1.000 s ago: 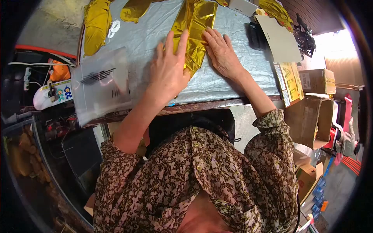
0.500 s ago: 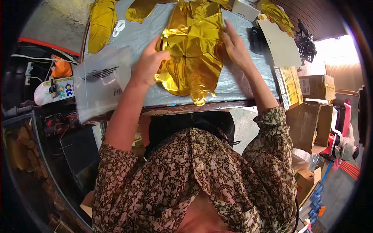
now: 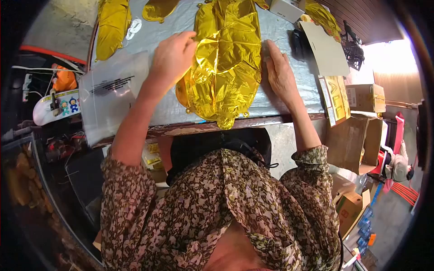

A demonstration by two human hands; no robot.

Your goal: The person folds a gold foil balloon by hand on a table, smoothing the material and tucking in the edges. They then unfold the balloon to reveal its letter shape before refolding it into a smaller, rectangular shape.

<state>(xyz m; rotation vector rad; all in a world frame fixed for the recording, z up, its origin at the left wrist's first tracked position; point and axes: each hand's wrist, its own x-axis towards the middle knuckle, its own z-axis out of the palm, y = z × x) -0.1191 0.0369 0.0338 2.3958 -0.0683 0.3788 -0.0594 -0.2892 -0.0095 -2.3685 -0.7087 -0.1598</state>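
Gold foil sheets, shaped like flat balloons, lie creased on the covered table, their rounded lower end hanging over the front edge. At their left edge is my left hand, its fingers bent and pressed together by the foil; what they hold, if anything, is hidden. My right hand rests on its side just right of the foil, fingers extended and holding nothing.
More gold foil lies at the table's back left, beside a white string bundle. A clear plastic bag covers the left corner. White card and a small white box are on the right. Cardboard boxes stand beyond.
The foil now lies flatter and reaches farther over the front edge. My left hand has moved up and its fingers have closed in; my right hand has shifted slightly down and right.
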